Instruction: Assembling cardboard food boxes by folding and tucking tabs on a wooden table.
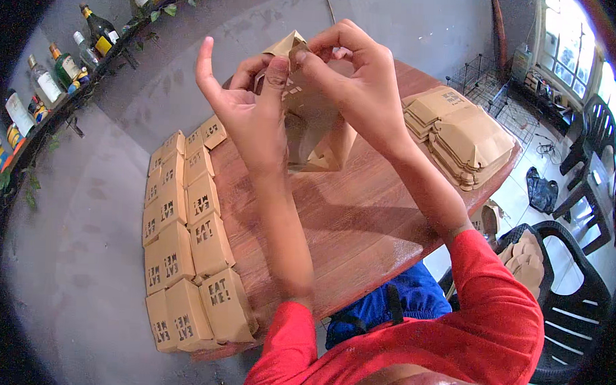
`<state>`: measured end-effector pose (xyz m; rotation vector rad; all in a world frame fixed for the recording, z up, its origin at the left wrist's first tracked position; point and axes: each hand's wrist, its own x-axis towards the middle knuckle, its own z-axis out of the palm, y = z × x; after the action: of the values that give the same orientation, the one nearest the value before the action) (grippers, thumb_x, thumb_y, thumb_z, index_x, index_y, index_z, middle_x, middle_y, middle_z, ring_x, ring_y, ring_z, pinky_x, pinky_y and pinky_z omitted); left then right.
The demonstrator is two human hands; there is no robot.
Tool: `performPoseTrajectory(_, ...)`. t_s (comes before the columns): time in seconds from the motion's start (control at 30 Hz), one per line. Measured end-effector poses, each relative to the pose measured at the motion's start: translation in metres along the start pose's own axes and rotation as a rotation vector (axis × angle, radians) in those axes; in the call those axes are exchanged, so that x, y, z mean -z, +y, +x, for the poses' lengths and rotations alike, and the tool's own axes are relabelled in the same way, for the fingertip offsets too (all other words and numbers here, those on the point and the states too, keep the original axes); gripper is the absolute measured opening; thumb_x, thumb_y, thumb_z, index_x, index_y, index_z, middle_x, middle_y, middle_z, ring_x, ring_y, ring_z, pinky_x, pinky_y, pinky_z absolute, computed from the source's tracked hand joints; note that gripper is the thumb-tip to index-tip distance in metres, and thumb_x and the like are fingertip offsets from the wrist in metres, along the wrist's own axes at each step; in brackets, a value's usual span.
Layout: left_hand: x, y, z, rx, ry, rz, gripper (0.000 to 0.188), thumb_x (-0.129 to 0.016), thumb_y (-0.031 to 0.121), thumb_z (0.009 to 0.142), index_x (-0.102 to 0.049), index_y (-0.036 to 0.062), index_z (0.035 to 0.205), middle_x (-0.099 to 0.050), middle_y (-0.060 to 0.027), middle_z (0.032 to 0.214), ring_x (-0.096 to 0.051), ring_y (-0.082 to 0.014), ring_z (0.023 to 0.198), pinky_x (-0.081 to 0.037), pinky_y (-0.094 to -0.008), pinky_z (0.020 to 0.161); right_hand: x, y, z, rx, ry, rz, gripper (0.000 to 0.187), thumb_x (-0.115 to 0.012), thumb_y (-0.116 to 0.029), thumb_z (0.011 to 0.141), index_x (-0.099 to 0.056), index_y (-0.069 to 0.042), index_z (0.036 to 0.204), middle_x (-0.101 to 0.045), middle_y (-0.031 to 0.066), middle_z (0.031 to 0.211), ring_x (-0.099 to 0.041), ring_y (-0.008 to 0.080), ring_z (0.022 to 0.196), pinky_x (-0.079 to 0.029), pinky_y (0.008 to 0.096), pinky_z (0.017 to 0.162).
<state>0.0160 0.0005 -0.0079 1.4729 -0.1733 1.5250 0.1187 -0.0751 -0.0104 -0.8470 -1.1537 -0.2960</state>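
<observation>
Both my hands are raised over the far part of the table around a brown cardboard food box (338, 147), which is part-folded and has its inside showing. My left hand (253, 119) pinches the box's upper edge between thumb and bent fingers, with one finger stretched up and away. Pressed to the same corner, the thumb and fingertips of my right hand (359, 79) grip a raised flap (284, 44). The fingertips partly cover the fold they hold. Dark print shows on the box wall between my hands.
Folded brown boxes (211, 245) with black print stand in rows along the table's left side. Stacked unfolded boxes (469, 140) lie at the right on the wooden table (334, 220). A black plastic chair (565, 317) holds more cardboard pieces (524, 264). Bottles (46, 81) line a wall shelf.
</observation>
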Motion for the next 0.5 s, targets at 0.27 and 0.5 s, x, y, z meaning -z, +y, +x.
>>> performPoseTrajectory(0.27, 0.003, 0.0, 0.001, -0.087, -0.052, -0.017, 0.085, -0.075, 0.001, 0.086, -0.022, 0.0122, 0.152, -0.065, -0.009, 0.095, -0.06, -0.0132, 0.089, -0.049, -0.0253, 0.082, -0.002, -0.007, -0.002, 0.049, 0.017, 0.015, 0.015, -0.073, -0.012, 0.079, -0.066, 0.0, 0.083, -0.063, 0.0087, 0.079, -0.061, 0.0185, 0.077, -0.046, 0.0325, 0.073)
performPoseTrajectory(0.5, 0.0, -0.003, 0.0, -0.143, -0.093, -0.064, 0.081, -0.072, -0.001, 0.089, -0.023, 0.0121, 0.152, -0.062, -0.0097, 0.099, -0.061, -0.0144, 0.093, -0.051, -0.0272, 0.085, 0.006, -0.01, 0.001, 0.076, -0.048, 0.001, 0.016, -0.073, -0.013, 0.08, -0.066, 0.0, 0.083, -0.063, 0.0084, 0.078, -0.061, 0.0182, 0.077, -0.046, 0.0314, 0.073)
